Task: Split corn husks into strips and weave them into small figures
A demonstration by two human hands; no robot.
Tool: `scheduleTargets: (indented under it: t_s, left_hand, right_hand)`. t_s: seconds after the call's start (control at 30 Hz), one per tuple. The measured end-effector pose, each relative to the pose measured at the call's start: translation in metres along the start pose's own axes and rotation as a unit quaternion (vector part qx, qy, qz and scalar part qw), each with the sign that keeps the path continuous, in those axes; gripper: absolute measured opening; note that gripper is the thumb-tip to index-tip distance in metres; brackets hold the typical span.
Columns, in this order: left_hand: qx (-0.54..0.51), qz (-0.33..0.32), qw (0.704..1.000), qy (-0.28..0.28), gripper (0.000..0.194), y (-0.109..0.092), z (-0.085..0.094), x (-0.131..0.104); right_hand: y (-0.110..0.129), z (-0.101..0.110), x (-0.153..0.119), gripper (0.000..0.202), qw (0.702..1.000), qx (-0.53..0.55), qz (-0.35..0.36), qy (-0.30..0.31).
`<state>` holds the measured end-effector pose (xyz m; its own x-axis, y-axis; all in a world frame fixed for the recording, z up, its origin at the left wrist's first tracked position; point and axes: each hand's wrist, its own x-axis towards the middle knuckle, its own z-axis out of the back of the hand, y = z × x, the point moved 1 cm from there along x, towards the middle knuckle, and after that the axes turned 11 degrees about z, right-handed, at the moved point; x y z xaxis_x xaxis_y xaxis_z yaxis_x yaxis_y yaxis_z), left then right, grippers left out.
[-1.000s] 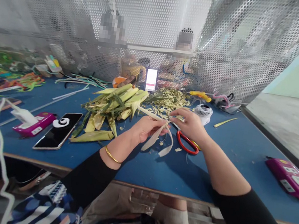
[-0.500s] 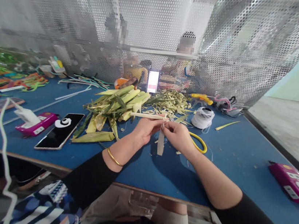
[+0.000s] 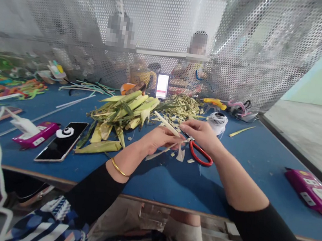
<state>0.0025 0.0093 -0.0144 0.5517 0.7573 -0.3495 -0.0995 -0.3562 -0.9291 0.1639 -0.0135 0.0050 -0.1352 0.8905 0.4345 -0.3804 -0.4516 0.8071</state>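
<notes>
My left hand (image 3: 160, 138) is closed around a pale stick (image 3: 166, 123) that points up and left, with thin pale husk strips (image 3: 180, 154) hanging by its fingertips. Close on its right, my right hand (image 3: 202, 133) has its thumb and fingers pressed together; what they hold, if anything, is hidden. Red-handled scissors (image 3: 201, 153) show just below the right hand, their blades partly hidden between the two hands. A heap of green and yellow husks (image 3: 133, 107) is left of the hands, and small cut scraps (image 3: 185, 107) are behind them.
White string (image 3: 217, 123) stands behind my right hand. On the left are a phone (image 3: 61, 145) and a magenta box (image 3: 36, 134); another magenta box (image 3: 312, 190) is at the right. A perforated metal screen (image 3: 162, 22) runs along the back, with people behind it.
The stick has tilted from nearly level to slanting. My right hand has shifted slightly up and right. A red scissor handle now shows below it, where a yellow loop was visible beside the wrist.
</notes>
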Motion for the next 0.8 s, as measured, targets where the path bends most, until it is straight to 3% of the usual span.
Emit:
scheduleTargets:
  t_s: [0.07,0.13,0.4,0.8]
  left_hand:
    - [0.032,0.004,0.999,0.02,0.009,0.0,-0.002,-0.003]
    - [0.046,0.006,0.998,0.031,0.009,-0.001,-0.004,-0.004]
    - [0.002,0.019,1.0,-0.014,0.011,0.002,-0.003,0.003]
    - [0.033,0.051,0.998,0.009,0.013,-0.004,-0.007,-0.005]
  right_hand:
    - [-0.004,-0.004,0.0,0.031,0.992,0.093,-0.033,0.075]
    - [-0.007,-0.009,-0.002,0.034,0.984,0.145,-0.05,0.095]
    - [-0.014,-0.015,0.001,0.031,0.991,0.123,-0.018,-0.052]
    - [-0.014,-0.023,-0.004,0.027,0.99,0.081,-0.02,-0.117]
